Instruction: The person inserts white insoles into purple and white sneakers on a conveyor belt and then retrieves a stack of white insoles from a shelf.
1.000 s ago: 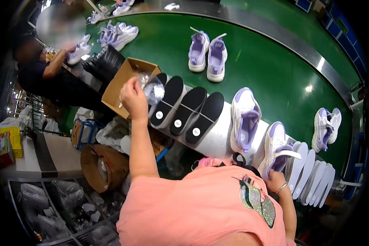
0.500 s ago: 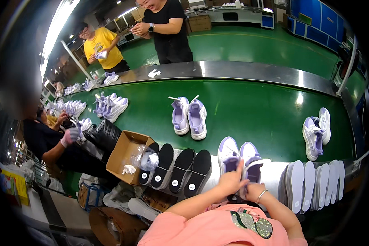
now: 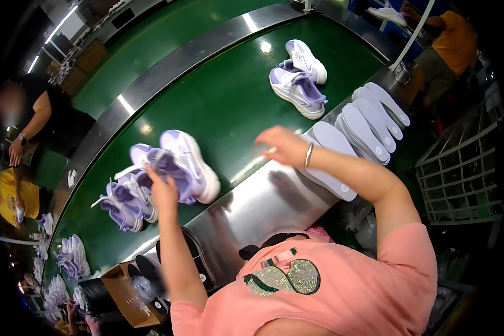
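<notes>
My left hand (image 3: 165, 189) is closed on the collars of a pair of white and lilac sneakers (image 3: 191, 168) over the green belt. Just left of them stands another sneaker pair (image 3: 130, 199), with white tongue straps sticking up. My right hand (image 3: 285, 147), slightly blurred, is in the air above the metal ledge with its fingers apart and nothing in them. Close by it lie light grey insoles (image 3: 333, 140) in overlapping stacks. Beyond my right hand, a further sneaker pair (image 3: 299, 81) rests on the belt, one shoe leaning against the other.
A metal ledge (image 3: 252, 204) runs along my side of the green belt (image 3: 235, 106). At lower left are black insoles (image 3: 193, 252) and an open cardboard box (image 3: 117, 291) holding clear plastic. More sneakers (image 3: 73, 257) stand farther left. A wire cage (image 3: 459, 173) is at right. Other people work around the belt.
My view has swung to the right. The sneaker pair has gone from the metal ledge to above the belt in my left hand. My right hand has let go and moved toward the grey insoles.
</notes>
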### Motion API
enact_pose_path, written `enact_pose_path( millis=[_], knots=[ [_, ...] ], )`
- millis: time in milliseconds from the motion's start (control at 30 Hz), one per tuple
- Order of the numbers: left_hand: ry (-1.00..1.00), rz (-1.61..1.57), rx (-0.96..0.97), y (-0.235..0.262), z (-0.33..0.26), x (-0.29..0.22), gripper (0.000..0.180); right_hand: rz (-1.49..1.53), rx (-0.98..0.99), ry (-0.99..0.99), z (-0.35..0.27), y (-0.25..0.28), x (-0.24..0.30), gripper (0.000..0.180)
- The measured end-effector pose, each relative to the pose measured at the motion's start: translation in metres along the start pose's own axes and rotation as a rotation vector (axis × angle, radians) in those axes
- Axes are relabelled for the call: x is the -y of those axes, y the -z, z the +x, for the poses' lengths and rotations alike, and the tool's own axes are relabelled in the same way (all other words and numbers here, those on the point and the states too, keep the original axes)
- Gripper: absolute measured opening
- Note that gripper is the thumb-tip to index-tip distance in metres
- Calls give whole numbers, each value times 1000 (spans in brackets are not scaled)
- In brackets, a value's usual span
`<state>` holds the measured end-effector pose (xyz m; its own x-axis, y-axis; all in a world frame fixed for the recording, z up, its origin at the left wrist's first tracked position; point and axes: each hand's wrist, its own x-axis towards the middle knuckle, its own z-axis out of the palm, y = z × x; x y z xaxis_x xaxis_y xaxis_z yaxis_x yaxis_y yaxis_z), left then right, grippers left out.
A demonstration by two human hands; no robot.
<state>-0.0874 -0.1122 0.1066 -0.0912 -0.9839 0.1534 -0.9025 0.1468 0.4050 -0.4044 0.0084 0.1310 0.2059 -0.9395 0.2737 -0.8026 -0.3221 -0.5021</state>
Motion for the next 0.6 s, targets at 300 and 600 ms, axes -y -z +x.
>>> enact_pose_path(
  millis=[300,600],
  knots=[
    [-404,-201,-122,-68,-79,-24,45,-131,-285,-1119,-20,32,-248,34],
    [-292,-31,236,-106,-138,-14,39,342,42,-937,56,10,-226,32]
  ],
)
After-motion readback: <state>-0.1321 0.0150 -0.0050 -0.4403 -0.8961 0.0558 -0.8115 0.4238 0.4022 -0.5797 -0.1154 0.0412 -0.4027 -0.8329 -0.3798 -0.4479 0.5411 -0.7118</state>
